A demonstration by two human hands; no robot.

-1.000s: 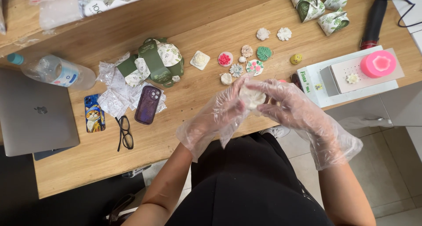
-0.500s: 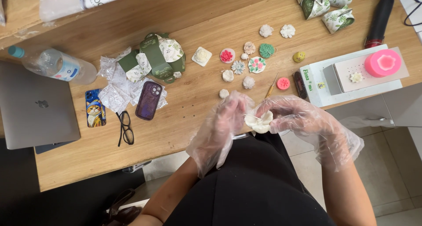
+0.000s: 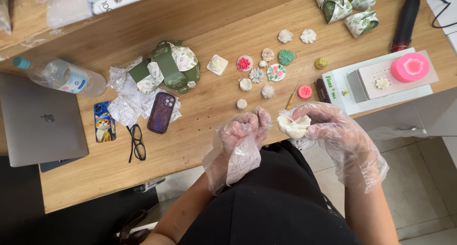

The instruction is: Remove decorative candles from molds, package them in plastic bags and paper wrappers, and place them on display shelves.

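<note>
Right hand [image 3: 328, 128]: gloved, fingers pinched around a cream clay flower [image 3: 292, 126] held at the tabletop [image 3: 214, 107] edge.
Left hand [image 3: 243, 133]: gloved, curled narrow, holding nothing that I can see; just left of the flower, not touching it.
Doing it well: judged from the soft, frilled look, grip the flower by its base only, light pressure, so the petals keep their shape; bring the left hand under it for support instead of squeezing.
Small clay pieces: about thirteen, lying beyond both hands, some cream, some painted red, green or blue.
Pick tool [image 3: 291, 101]: one, just beyond the right hand.
Pink mould [image 3: 410, 67]: one, on a white box [image 3: 342, 90] to the far right.
Phones [image 3: 160, 112]: two, well left of the left hand.
Glasses [image 3: 136, 143]: one pair, beside the phones.
Bottle [image 3: 59, 76]: one, far left.
Laptop [image 3: 40, 121]: one, far left.
</note>
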